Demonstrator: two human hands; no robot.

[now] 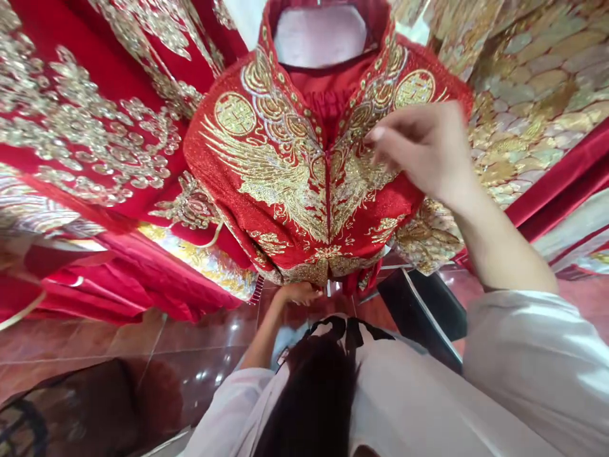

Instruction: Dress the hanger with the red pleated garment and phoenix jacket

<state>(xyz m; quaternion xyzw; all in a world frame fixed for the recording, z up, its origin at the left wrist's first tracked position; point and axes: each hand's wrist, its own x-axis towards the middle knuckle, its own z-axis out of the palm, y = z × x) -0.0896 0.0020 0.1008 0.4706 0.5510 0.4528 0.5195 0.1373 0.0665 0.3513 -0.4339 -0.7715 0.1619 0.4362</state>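
Note:
In front of me hangs a red jacket [285, 209] with a stand collar, gold embroidery and a round gold emblem on each side of the chest. Its front zipper [328, 197] is closed up to the upper chest, and the collar above spreads apart. At the bottom hem, my left hand [299, 293] grips the jacket's edge, its fingertips partly hidden. My right hand [428, 149] is raised over the embroidered chest on the right, with thumb and fingers curled together. Whatever may be between those fingertips is too small to make out.
A red garment with silvery beading [99, 127] hangs on the left. To the right is a gold-patterned garment [537, 95]. A dark flat object [428, 304] lies below right, and a dark brown item [80, 406] stands lower left on the shiny reddish floor [190, 362].

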